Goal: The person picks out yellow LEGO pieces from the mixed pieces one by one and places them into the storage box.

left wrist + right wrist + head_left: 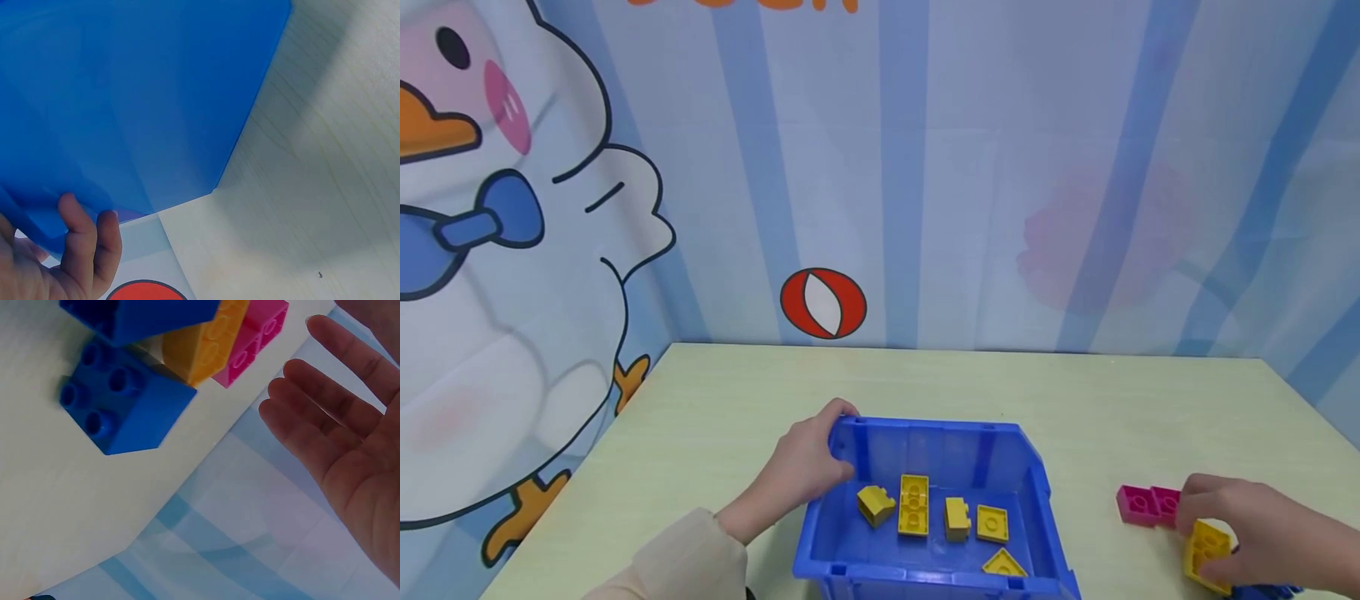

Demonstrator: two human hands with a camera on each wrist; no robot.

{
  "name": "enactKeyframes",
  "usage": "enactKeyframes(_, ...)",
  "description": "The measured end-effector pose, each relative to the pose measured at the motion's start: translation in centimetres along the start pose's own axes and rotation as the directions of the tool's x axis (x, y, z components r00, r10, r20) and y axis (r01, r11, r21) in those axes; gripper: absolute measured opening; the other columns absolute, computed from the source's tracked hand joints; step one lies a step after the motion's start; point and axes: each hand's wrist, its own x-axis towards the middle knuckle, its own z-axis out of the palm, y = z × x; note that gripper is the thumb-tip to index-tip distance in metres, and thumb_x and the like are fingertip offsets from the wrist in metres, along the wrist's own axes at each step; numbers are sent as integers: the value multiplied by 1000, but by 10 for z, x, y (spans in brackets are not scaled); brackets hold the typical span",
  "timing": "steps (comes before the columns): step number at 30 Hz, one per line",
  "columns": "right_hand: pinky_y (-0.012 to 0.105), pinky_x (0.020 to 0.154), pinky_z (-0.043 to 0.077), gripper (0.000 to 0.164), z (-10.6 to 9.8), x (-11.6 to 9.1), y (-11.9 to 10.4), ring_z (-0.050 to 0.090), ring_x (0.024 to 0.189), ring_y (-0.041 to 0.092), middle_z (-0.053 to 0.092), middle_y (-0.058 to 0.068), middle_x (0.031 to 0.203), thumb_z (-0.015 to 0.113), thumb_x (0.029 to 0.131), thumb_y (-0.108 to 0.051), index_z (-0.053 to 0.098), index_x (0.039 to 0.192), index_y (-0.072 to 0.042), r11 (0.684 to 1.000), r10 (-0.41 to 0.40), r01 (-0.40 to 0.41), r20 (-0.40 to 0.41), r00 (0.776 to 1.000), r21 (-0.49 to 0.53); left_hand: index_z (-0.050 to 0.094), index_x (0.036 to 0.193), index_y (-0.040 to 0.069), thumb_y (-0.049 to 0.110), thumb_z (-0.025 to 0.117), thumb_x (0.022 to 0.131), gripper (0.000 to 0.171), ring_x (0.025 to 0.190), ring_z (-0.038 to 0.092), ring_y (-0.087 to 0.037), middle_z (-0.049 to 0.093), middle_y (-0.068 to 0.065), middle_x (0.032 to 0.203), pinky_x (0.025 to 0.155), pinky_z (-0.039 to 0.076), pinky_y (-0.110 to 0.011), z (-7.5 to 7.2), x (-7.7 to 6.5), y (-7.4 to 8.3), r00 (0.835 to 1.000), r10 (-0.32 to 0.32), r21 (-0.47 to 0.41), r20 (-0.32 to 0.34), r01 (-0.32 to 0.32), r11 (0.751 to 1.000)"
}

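Observation:
My left hand grips the back left corner of a blue plastic bin, thumb inside the rim. In the left wrist view its curled fingers lie against the outer wall. Several yellow toy bricks lie on the bin's floor. To the right, my right hand is over a yellow brick on the table. The right wrist view shows that hand's fingers spread and apart from the yellow brick. Beside it are a pink brick and blue bricks.
The pale wooden table ends at a blue-striped backdrop printed with a large duck and a red-and-white ball. The loose bricks lie right of the bin. In the head view the blue ones are mostly hidden under the right hand.

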Motion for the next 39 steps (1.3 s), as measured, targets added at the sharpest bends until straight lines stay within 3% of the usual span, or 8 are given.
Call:
enactKeyframes(8, 36, 63, 52, 21, 10, -2, 2, 45, 71, 11, 48, -2, 84, 72, 65, -36, 59, 80, -28, 997, 14, -18, 49, 999, 74, 47, 110, 16, 5, 64, 66, 48, 87, 57, -30, 60, -14, 107, 65, 54, -46, 0, 0, 0, 1000, 2, 1, -3, -2, 1000)
enactKeyframes(13, 41, 67, 51, 22, 18, -1, 4, 48, 77, 19, 49, -1, 85, 72, 63, -37, 59, 79, -29, 991, 74, -82, 80, 994, 104, 47, 110, 16, 5, 64, 66, 48, 86, 57, -30, 60, -14, 107, 65, 54, -45, 1, 1, -1, 1000, 6, -2, -2, -6, 1000)
enactKeyframes(24, 39, 66, 50, 26, 26, 0, 11, 47, 76, 19, 47, -1, 83, 73, 61, -40, 57, 79, -29, 988, 104, -111, 67, 992, 109, 47, 109, 16, 5, 63, 66, 47, 86, 57, -30, 60, -14, 106, 64, 54, -46, 0, 1, -1, 1000, 14, 1, -11, -14, 1000)
enactKeyframes(30, 50, 75, 50, 27, 28, 3, 10, 51, 89, 30, 56, 7, 100, 75, 58, -33, 58, 78, -28, 977, 166, -175, 76, 983, 125, 47, 109, 16, 5, 63, 66, 47, 86, 58, -30, 60, -15, 106, 64, 54, -45, 0, 0, -1, 1000, 17, 0, -10, -17, 1000)
enactKeyframes(39, 33, 63, 47, 23, 37, 5, 10, 45, 72, 15, 48, -1, 79, 75, 61, -27, 60, 78, -25, 978, 135, -144, 68, 988, 148, 47, 109, 17, 5, 63, 67, 47, 85, 57, -29, 60, -15, 106, 63, 54, -44, 1, 1, -2, 1000, 7, 2, -6, -7, 1000)
